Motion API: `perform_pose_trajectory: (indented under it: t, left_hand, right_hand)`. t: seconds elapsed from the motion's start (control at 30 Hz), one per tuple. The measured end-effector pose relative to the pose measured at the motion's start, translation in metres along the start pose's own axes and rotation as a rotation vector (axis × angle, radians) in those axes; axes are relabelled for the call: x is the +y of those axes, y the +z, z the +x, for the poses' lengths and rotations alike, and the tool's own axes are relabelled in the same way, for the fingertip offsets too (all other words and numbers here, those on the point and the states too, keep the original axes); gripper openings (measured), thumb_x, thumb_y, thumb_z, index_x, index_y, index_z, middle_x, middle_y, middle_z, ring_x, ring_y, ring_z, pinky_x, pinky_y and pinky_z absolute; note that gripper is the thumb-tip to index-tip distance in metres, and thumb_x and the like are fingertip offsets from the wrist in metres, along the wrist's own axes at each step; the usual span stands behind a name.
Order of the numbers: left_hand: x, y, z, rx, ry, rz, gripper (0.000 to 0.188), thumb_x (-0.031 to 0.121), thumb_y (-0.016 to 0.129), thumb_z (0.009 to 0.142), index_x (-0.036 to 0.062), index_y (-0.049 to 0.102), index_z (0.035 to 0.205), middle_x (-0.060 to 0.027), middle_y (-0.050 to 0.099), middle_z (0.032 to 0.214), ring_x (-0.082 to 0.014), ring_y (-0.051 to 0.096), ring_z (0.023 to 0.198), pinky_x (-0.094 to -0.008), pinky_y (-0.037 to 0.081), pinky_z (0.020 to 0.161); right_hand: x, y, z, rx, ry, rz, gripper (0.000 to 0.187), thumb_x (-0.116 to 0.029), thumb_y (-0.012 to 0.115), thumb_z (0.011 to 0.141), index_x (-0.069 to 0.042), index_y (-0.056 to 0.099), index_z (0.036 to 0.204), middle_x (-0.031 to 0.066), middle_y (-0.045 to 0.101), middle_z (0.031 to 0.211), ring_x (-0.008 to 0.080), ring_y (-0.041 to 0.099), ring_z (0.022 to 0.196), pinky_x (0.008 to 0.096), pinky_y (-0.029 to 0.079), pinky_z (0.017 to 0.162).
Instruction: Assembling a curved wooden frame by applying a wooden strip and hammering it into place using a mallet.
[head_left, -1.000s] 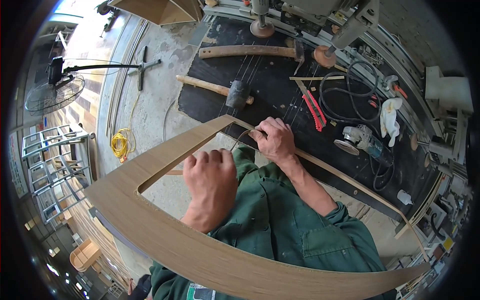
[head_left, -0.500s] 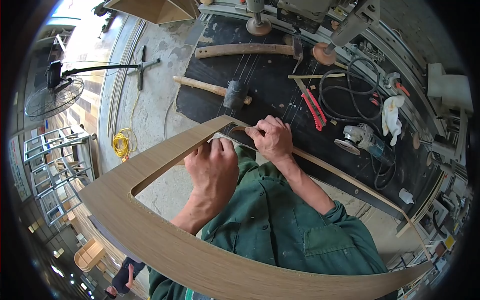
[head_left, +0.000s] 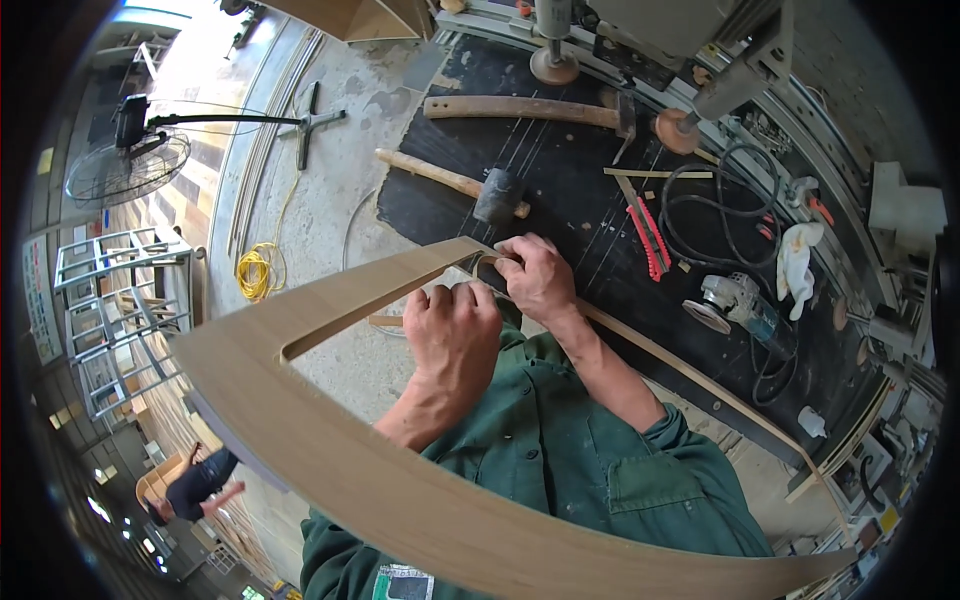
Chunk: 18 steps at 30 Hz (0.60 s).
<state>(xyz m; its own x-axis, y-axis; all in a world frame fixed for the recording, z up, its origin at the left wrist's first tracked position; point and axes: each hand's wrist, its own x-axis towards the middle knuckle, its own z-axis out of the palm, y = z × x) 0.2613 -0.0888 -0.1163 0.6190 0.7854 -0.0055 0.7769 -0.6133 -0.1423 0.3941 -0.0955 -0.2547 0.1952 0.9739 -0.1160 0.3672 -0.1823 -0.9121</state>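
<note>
A pale wooden frame panel with a rounded cut-out stretches around me, its far corner over the black bench. At that corner my right hand is closed, pinching a thin wood edging strip that curls against the inner edge. My left hand is closed just beside it, inside the cut-out, with its fingers curled close to the strip. A short strip end pokes out left of that hand; whether it is the same piece is hidden by the fingers.
On the black bench lie a rubber mallet, a long-handled hammer, a red utility knife, an angle grinder and a coiled black cable. At left stand a fan and a metal rack. A person is at lower left.
The view has shifted, so the bench and tools sit farther right. My left hand has come closer to the right hand at the corner. The person at lower left has moved.
</note>
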Motion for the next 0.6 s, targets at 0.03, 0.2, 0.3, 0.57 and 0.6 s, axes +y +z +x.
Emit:
perform_pose_trajectory:
  t: [0.03,0.2,0.3,0.57,0.6]
  left_hand:
    - [-0.001,-0.001,0.0,0.042,0.009,0.016,0.009,0.006,0.066,0.068,0.0077,0.06,0.075,-0.0091,0.065,0.074,-0.0273,0.065,0.077,-0.0437,0.043,0.075]
    - [0.004,0.004,-0.006,0.019,-0.003,-0.026,0.01,0.008,0.068,0.069,0.0076,0.06,0.074,-0.0083,0.062,0.072,-0.0263,0.063,0.075,-0.0424,0.043,0.073]
    - [0.01,0.007,-0.006,0.025,0.002,-0.026,0.01,0.009,0.071,0.07,0.0075,0.062,0.073,-0.0074,0.059,0.07,-0.0249,0.061,0.073,-0.041,0.042,0.071]
    - [0.023,0.003,-0.002,-0.064,0.009,-0.006,0.01,0.011,0.07,0.072,0.0071,0.063,0.078,-0.0079,0.061,0.073,-0.0253,0.062,0.077,-0.0422,0.043,0.076]
    - [0.023,0.003,-0.001,-0.073,0.028,0.004,0.009,0.012,0.07,0.073,0.006,0.066,0.079,-0.0069,0.059,0.072,-0.0237,0.06,0.076,-0.0413,0.043,0.077]
  right_hand:
    - [-0.002,-0.001,0.0,0.012,0.059,0.016,0.019,-0.02,0.075,0.091,-0.006,0.076,0.105,0.0135,0.074,0.103,0.0375,0.068,0.101,0.0466,0.054,0.092]
    - [-0.003,0.004,0.0,0.089,0.051,-0.056,0.018,-0.024,0.08,0.09,-0.007,0.079,0.093,0.0123,0.074,0.093,0.0349,0.071,0.091,0.0467,0.056,0.082]
    - [-0.004,0.007,0.0,0.108,0.056,-0.122,0.019,-0.027,0.081,0.089,-0.008,0.078,0.086,0.0118,0.074,0.093,0.0353,0.071,0.092,0.0467,0.056,0.082]
    - [0.0,0.011,0.0,0.103,0.07,-0.157,0.024,-0.036,0.08,0.088,-0.013,0.077,0.082,0.0079,0.074,0.092,0.0341,0.069,0.095,0.0492,0.051,0.085]
    - [0.0,0.011,0.001,0.097,0.069,-0.159,0.024,-0.036,0.08,0.088,-0.013,0.077,0.082,0.0079,0.074,0.092,0.0341,0.069,0.095,0.0492,0.051,0.085]
